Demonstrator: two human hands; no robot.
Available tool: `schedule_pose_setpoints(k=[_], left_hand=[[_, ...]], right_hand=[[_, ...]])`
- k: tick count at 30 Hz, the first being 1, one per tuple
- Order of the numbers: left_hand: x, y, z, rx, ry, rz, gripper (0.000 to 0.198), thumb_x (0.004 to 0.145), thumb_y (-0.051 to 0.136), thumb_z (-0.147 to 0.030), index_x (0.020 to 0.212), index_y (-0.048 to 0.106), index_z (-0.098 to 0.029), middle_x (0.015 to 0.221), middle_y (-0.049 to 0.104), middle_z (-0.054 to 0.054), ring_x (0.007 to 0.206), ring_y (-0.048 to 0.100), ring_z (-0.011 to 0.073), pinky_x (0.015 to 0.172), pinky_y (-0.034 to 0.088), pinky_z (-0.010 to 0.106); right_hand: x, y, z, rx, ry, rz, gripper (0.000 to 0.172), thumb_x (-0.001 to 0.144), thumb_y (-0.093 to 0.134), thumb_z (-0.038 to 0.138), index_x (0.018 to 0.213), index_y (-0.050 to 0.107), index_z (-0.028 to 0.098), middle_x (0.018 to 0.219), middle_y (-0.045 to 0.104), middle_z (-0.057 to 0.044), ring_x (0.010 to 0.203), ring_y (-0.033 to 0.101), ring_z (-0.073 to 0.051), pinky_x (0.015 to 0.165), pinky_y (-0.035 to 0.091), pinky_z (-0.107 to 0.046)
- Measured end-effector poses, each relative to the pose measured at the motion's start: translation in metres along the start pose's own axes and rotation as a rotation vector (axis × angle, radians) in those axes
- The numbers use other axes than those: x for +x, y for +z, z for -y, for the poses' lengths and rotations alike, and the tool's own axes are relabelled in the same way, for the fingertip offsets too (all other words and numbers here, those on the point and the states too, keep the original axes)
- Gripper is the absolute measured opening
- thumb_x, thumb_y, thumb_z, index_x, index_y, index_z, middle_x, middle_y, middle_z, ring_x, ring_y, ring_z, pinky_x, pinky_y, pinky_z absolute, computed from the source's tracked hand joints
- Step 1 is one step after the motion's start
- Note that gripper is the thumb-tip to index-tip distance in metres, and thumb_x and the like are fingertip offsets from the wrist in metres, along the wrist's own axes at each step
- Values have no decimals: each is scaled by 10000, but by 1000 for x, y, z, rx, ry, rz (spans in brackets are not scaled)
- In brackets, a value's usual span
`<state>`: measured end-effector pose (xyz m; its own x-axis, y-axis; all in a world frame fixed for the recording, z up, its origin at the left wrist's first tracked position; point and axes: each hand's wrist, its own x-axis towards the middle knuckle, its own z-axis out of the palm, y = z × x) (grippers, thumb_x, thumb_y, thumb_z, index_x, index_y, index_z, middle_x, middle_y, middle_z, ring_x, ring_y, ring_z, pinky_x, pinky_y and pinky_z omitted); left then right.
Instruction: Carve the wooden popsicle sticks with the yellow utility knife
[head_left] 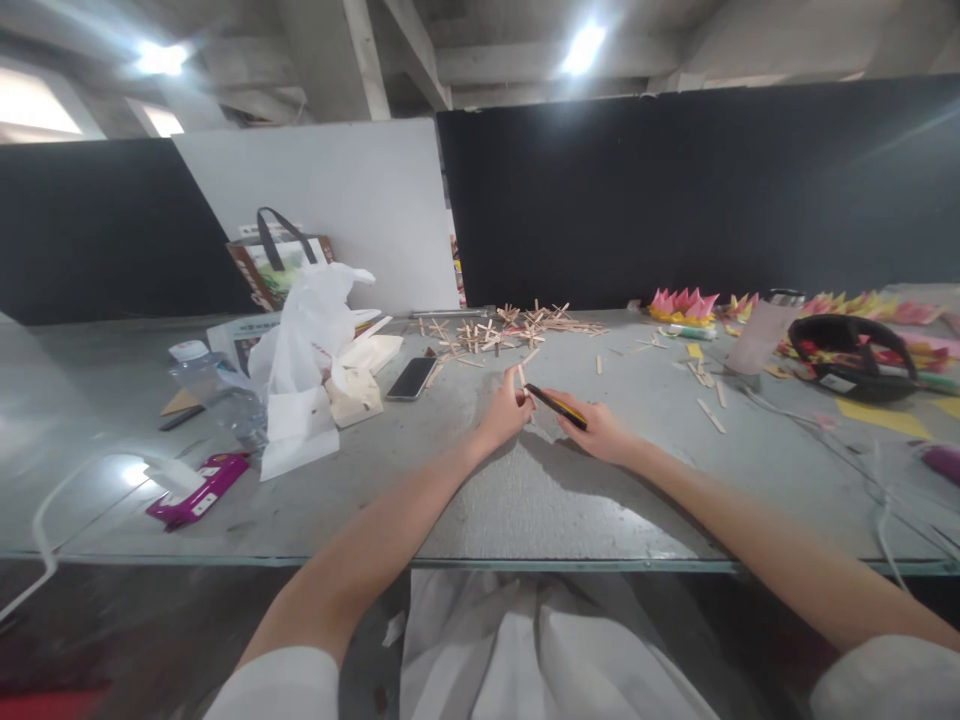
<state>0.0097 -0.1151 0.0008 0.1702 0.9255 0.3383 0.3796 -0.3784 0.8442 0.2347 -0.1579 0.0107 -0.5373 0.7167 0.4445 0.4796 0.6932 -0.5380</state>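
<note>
Black panels (600,200) and a white one (337,200) stand behind a grey table (525,520) under bright ceiling lights. Over the table, the left hand (504,415) pinches a thin wooden stick (523,377) between thumb and fingers. Just beside it, the right hand (602,432) is closed around a black-and-yellow tool (556,406), its dark tip pointing at the stick; whether the two touch is too small to tell.

Straight beyond the hands lies a loose heap of wooden sticks (517,325), many crossed over one another. Beyond the left hand and to its left, a phone (411,379) lies flat, then a crumpled white plastic bag (304,320), with a tote bag (289,260) behind it. Farther left are a clear bottle (195,370) and, nearer the table's front edge, a purple power strip (201,488).

Right of the right hand, a few loose sticks (711,415) are scattered; past them stand a pale tumbler (763,335), pink-and-yellow paper flowers (684,304) and a black strapped object (855,382).
</note>
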Motion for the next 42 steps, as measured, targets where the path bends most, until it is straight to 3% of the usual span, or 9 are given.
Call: schedule_pose_setpoints(k=[7,18,24,27,34,39,42], left_hand=[[-2,-1,-5,-59,3,8,669,918,583,-163,1549,359,-158,764,726,-18,583,686,156,612,539,259],[0,-1,-3,15,-5,-29,655,938,573,-168,1561,369,-142,773,736,10,586,683,180,620,550,290],[4,-5,-2,95,-49,-56,550,975,543,-149,1519,460,-151,753,732,15,590,686,182,620,534,290],[5,-5,-1,71,-68,-48,564,977,531,-135,1533,439,-153,767,735,6,567,671,160,583,506,262],[2,-5,-4,46,-50,-14,548,994,549,-176,1527,422,-156,774,740,-13,575,676,133,603,500,235],[2,-4,-6,-6,-61,-20,503,991,545,-190,1482,442,-162,766,740,-16,569,679,130,597,504,231],[1,-4,-7,-27,-67,-15,507,978,573,-192,1468,444,-169,745,732,-26,562,677,131,593,502,227]], right_hand=[[0,0,-2,-28,1,-3,574,1072,461,348,1642,473,279,1062,825,-49,647,715,-167,704,580,-274],[2,3,-6,-25,-12,5,576,1091,461,347,1666,434,350,1480,701,-63,1053,797,-237,937,608,-353],[3,8,-4,-29,58,85,603,1107,427,349,1700,343,282,1394,746,-112,1061,796,-260,926,607,-385],[5,11,-6,-20,63,16,575,1089,434,305,1659,410,234,1340,770,-124,1052,793,-258,940,601,-396],[7,5,-2,64,116,-139,514,1019,516,274,1516,643,251,1377,765,-64,1133,779,-237,992,596,-353],[8,2,3,282,133,-153,497,1003,552,319,1467,704,227,1453,719,-61,1338,684,-267,1148,516,-397],[9,2,2,389,147,-151,503,999,590,372,1456,711,202,1358,769,-85,1260,717,-287,1091,554,-422]])
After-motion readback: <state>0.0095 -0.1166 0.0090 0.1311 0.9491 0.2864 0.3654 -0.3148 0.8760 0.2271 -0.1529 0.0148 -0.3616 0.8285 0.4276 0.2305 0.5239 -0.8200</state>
